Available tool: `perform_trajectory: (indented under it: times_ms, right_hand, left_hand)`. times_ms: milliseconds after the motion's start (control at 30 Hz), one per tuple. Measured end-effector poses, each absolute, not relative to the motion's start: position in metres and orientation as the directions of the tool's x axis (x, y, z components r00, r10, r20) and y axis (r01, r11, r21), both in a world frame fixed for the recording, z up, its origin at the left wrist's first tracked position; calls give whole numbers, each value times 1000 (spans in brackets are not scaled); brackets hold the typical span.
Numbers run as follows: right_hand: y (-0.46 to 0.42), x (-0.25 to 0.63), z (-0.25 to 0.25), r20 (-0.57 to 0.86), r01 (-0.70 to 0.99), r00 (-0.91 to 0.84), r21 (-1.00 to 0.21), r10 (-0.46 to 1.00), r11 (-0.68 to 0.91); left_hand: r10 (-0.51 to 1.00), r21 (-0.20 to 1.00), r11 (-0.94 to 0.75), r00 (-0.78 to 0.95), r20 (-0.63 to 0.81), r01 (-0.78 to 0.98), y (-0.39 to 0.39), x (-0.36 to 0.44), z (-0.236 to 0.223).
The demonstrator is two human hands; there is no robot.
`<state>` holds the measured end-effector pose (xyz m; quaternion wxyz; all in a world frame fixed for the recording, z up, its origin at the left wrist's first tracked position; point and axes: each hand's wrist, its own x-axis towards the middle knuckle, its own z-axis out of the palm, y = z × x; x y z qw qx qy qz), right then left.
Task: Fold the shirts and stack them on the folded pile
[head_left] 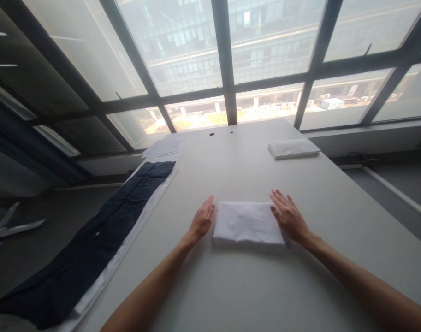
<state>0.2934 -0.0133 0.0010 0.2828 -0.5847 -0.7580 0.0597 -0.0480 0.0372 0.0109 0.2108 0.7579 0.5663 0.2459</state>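
A white cloth (249, 223), folded into a neat flat rectangle, lies on the white table (238, 286) in front of me. My left hand (202, 218) is against or just beside its left edge, fingers stretched out and pointing away from me. On the opposite side, my right hand (289, 216) rests at the right edge, its fingers extended and slightly apart, the fingertips touching the cloth near the far corner. Neither hand grips the cloth. The undersides of both palms are hidden.
Another folded white cloth (293, 149) sits toward the table's far right. Dark navy trousers (103, 240) lie along the left edge over white fabric (127, 242). White sheets (165, 146) are at the far left corner. A cable hole (212, 134) shows near the far edge, before large windows.
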Motion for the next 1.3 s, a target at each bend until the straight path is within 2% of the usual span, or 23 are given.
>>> perform_trajectory:
  times_ms: [67,100,200,333,433,600,733,933,1033,1200,1300]
  right_hand:
    - [-14,307,0,466,801,31,-541,884,257]
    - [-16,312,1,493,770,102,-589,864,245]
    - [-28,314,4,420,727,185,-667,888,164]
    - [-50,300,14,122,758,88,-652,989,12]
    - [-61,294,20,16,737,13,-676,1000,1]
    - [-62,296,25,-40,638,-3,-769,999,-29]
    - [-61,298,24,-31,581,30,-813,999,-43]
    - [-59,304,22,-59,706,33,-705,998,-65]
    - [-62,308,26,-69,680,15,-731,998,-60]
    - [-76,312,37,-185,639,-86,-765,979,-88]
    - [-82,313,40,-206,621,-126,-779,970,-84]
  left_hand:
    - [974,681,-190,46,224,707,38,-57,15]
    - [970,698,-178,5,243,694,36,-60,18]
    - [979,672,-178,62,194,719,20,-60,28]
    - [983,605,-164,180,34,780,-12,-51,40]
    - [972,630,-135,224,-63,765,-25,-48,43]
    - [959,700,-63,239,-156,711,-23,-50,47]
    - [961,772,-73,252,-115,632,-23,-49,54]
    - [918,662,-125,340,-206,739,-29,-48,59]
    - [912,677,-100,339,-229,729,-29,-53,62]
    - [871,719,-55,385,-304,693,-31,-61,64]
    - [877,711,-40,366,-311,702,-33,-58,64]
